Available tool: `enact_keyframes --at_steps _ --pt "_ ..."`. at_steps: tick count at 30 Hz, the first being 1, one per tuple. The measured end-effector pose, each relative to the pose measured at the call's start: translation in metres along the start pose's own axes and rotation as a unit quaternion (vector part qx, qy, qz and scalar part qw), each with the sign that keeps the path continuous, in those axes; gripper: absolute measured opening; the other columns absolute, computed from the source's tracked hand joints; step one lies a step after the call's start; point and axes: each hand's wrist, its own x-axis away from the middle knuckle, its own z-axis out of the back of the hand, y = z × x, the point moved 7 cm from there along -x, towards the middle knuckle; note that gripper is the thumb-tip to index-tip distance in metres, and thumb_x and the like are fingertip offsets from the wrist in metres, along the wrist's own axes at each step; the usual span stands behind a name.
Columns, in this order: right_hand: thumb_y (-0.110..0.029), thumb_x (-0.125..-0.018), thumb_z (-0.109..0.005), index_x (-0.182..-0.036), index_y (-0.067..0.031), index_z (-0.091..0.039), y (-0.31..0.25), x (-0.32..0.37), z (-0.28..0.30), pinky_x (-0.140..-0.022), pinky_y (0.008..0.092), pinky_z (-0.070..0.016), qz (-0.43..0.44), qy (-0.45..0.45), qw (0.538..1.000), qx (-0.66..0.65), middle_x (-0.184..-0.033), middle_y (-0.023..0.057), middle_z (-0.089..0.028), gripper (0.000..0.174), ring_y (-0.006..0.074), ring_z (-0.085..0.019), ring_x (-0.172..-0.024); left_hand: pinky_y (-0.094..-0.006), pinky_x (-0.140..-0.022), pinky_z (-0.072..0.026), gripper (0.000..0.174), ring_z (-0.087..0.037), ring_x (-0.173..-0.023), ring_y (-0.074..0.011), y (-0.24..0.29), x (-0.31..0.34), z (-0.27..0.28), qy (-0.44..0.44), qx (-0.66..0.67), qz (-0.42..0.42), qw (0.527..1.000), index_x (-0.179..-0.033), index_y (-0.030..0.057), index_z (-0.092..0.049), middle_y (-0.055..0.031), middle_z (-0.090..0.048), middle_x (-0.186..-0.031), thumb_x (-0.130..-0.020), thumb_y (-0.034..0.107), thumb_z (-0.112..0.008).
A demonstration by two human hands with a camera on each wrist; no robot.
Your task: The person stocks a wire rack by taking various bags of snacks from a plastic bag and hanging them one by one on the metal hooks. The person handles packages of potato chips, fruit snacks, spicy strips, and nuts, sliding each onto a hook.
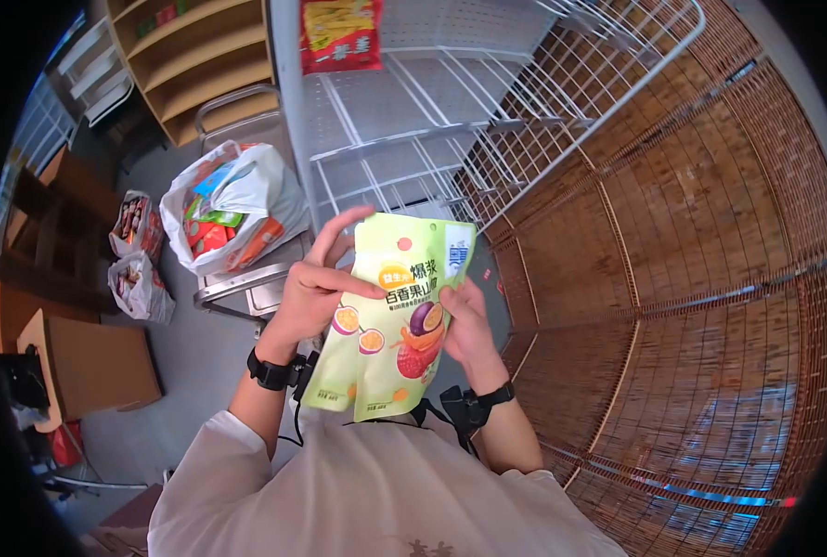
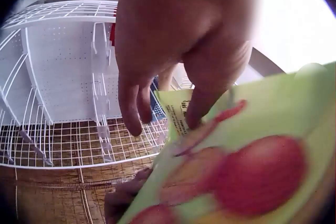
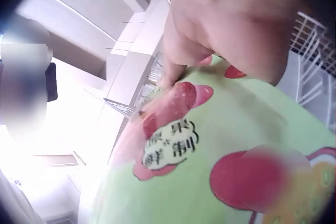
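Note:
In the head view, a light green snack pouch (image 1: 400,325) printed with passion fruit and a strawberry is held up before the chest. A second green pouch edge (image 1: 330,385) shows behind its lower left side. My left hand (image 1: 307,302) holds the left side, one digit lying across the front and another pointing upward. The right hand (image 1: 467,325) pinches the right edge, its thumb on the front and its other fingers mostly hidden behind. Close up, the pouch fills much of the left wrist view (image 2: 252,176) and right wrist view (image 3: 210,124).
A white wire rack (image 1: 432,139) stands ahead, with a red and yellow snack bag (image 1: 341,35) on it. Left of it, a full white plastic bag (image 1: 260,190) sits on a metal cart (image 1: 237,288). A woven screen (image 1: 692,278) borders the right.

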Motion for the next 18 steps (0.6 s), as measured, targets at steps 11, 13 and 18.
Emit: enact_keyframes --at_steps 11,13,18 --pt "-0.004 -0.085 -0.065 -0.109 0.0016 -0.054 -0.104 0.049 0.035 -0.078 0.0245 -0.05 0.171 0.146 0.954 0.199 -0.101 0.0065 -0.065 0.027 0.0106 -0.061 -0.089 -0.0321 -0.096 -0.0409 0.074 -0.05 -0.114 -0.0153 -0.016 -0.007 -0.099 -0.029 -0.012 0.201 0.979 -0.139 0.0031 -0.03 -0.0117 -0.052 -0.126 -0.079 0.009 -0.072" --pt "-0.003 -0.084 -0.066 -0.111 0.0016 -0.053 -0.11 0.042 0.038 -0.078 0.025 -0.0503 0.185 0.153 0.952 0.188 -0.101 0.0064 -0.064 0.03 0.0108 -0.061 -0.089 -0.0316 -0.094 -0.0429 0.071 -0.052 -0.111 -0.0154 -0.03 -0.016 -0.107 -0.024 -0.018 0.209 0.978 -0.138 0.0021 -0.032 -0.0113 -0.054 -0.123 -0.08 0.009 -0.072" --pt "0.0 -0.081 -0.068 -0.114 0.0015 -0.048 -0.133 0.016 0.036 -0.079 0.0265 -0.0511 0.247 0.174 0.929 0.214 -0.103 0.0065 -0.063 0.039 0.0116 -0.062 -0.089 -0.0284 -0.081 -0.0487 0.027 -0.059 -0.095 -0.0118 -0.064 -0.04 -0.103 -0.057 -0.068 0.177 0.98 -0.112 -0.0026 -0.059 -0.0101 -0.065 -0.104 -0.091 0.013 -0.061"
